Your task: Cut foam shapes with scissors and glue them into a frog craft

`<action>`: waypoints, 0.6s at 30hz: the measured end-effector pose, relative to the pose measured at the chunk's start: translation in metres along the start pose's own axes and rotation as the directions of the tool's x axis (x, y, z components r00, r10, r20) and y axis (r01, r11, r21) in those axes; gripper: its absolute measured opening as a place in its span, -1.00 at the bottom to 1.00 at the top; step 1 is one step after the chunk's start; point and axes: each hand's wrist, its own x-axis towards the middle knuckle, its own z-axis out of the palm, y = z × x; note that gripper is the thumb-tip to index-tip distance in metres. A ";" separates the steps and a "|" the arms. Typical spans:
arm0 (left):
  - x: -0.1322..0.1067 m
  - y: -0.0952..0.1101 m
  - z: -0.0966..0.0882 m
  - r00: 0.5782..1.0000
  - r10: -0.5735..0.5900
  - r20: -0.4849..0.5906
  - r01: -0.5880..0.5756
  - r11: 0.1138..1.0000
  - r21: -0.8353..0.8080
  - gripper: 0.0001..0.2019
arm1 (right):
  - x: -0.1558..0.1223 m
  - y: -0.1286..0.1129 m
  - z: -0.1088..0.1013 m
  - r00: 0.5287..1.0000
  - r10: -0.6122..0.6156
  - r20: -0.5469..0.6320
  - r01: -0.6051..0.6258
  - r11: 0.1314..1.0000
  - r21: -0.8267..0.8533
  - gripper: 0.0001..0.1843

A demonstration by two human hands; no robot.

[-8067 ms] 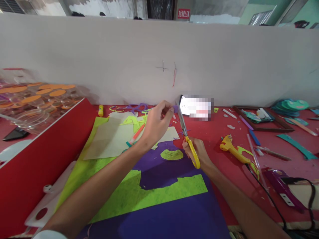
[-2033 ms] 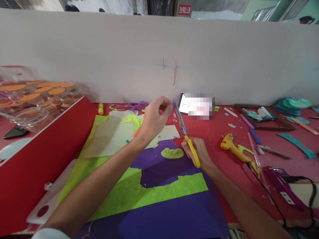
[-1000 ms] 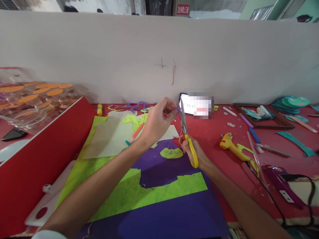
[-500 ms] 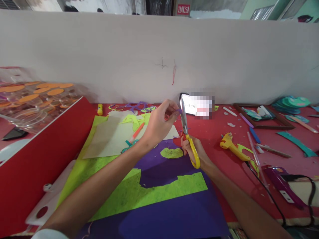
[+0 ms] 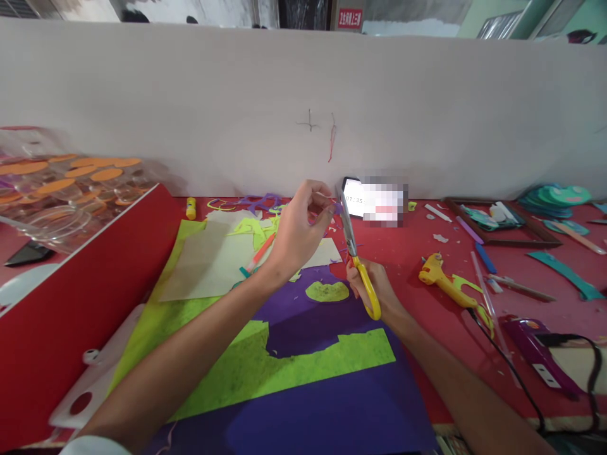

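My right hand [image 5: 370, 284] is closed around the yellow handles of a pair of scissors [image 5: 362, 278], whose metal blades point up and away. Between the pinched fingertips of my left hand [image 5: 303, 224] is a small purple felt piece [image 5: 337, 207], right beside the blades; most of it is hidden by the fingers. Below the hands lies a purple felt sheet [image 5: 303, 322] with a yellow-green felt cutout [image 5: 327, 291] on it. A green felt strip [image 5: 332, 357] with a ragged upper edge rests nearer to me.
A lit phone [image 5: 353, 197] leans against the white partition. On the right lie a yellow glue gun [image 5: 439, 278], a purple power strip [image 5: 540, 354] with a black cable, and a brown frame [image 5: 535, 235]. A red panel [image 5: 95, 303] borders the left side, with plastic containers beyond.
My left hand has shifted slightly up and to the left with the purple piece. The scissor blades have tilted a little to the left.
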 end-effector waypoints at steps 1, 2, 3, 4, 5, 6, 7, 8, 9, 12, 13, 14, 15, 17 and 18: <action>0.000 -0.001 0.000 1.000 0.004 -0.009 -0.003 1.000 0.005 -0.81 | 0.000 -0.001 -0.001 1.000 0.008 -0.003 -0.008 1.000 -0.012 -0.35; 0.001 -0.002 -0.001 1.000 0.008 -0.016 -0.008 1.000 0.011 -0.81 | -0.001 0.000 -0.001 1.000 0.018 -0.003 -0.018 1.000 -0.015 -0.35; 0.001 -0.003 -0.001 1.000 0.016 -0.020 -0.016 1.000 0.017 -0.82 | -0.001 0.001 0.000 1.000 0.028 -0.002 -0.028 1.000 -0.002 -0.35; 0.002 -0.004 -0.002 0.999 0.029 -0.021 -0.029 0.999 0.024 -0.83 | -0.001 0.003 0.000 0.999 0.038 0.002 -0.038 0.999 0.031 -0.35; 0.002 -0.005 -0.002 0.999 0.042 -0.016 -0.042 0.999 0.033 -0.84 | -0.001 0.006 0.002 0.999 0.048 0.007 -0.048 0.996 0.081 -0.35; 0.002 -0.005 -0.003 0.999 0.053 -0.007 -0.053 0.998 0.042 -0.84 | -0.001 0.010 0.004 0.998 0.055 0.013 -0.056 0.989 0.137 -0.35; 0.002 -0.005 -0.003 0.998 0.058 0.005 -0.058 0.997 0.050 -0.84 | -0.001 0.012 0.006 0.998 0.056 0.018 -0.059 0.980 0.192 -0.34; 0.002 -0.005 -0.003 0.998 0.057 0.017 -0.058 0.997 0.053 -0.83 | 0.000 0.014 0.008 0.998 0.050 0.024 -0.054 0.970 0.238 -0.34; 0.002 -0.004 -0.003 0.998 0.049 0.024 -0.050 0.998 0.048 -0.83 | 0.001 0.016 0.010 0.999 0.039 0.026 -0.044 0.961 0.273 -0.33; 0.002 -0.003 -0.002 1.000 0.000 0.029 0.001 1.000 -0.021 -0.88 | 0.003 0.016 0.015 1.000 0.019 0.024 -0.026 0.947 0.319 -0.28; 0.002 -0.002 -0.002 0.999 -0.020 0.031 0.021 0.998 -0.052 -0.90 | 0.004 0.016 0.016 1.000 0.016 0.025 -0.023 0.948 0.317 -0.26; 0.002 -0.002 -0.001 0.999 -0.039 0.034 0.042 0.996 -0.080 -0.91 | 0.004 0.016 0.016 1.000 0.011 0.025 -0.018 0.951 0.309 -0.26; 0.002 -0.003 -0.001 0.997 -0.059 0.039 0.063 0.993 -0.103 -0.92 | 0.004 0.016 0.017 1.000 0.002 0.025 -0.009 0.955 0.295 -0.26; 0.001 -0.004 -0.001 0.995 -0.085 0.056 0.092 0.988 -0.126 -0.93 | 0.004 0.019 0.017 0.999 -0.024 0.030 0.015 0.964 0.265 -0.29; 0.001 -0.005 -0.001 0.994 -0.089 0.062 0.096 0.987 -0.126 -0.94 | 0.004 0.020 0.017 0.999 -0.033 0.032 0.023 0.967 0.253 -0.30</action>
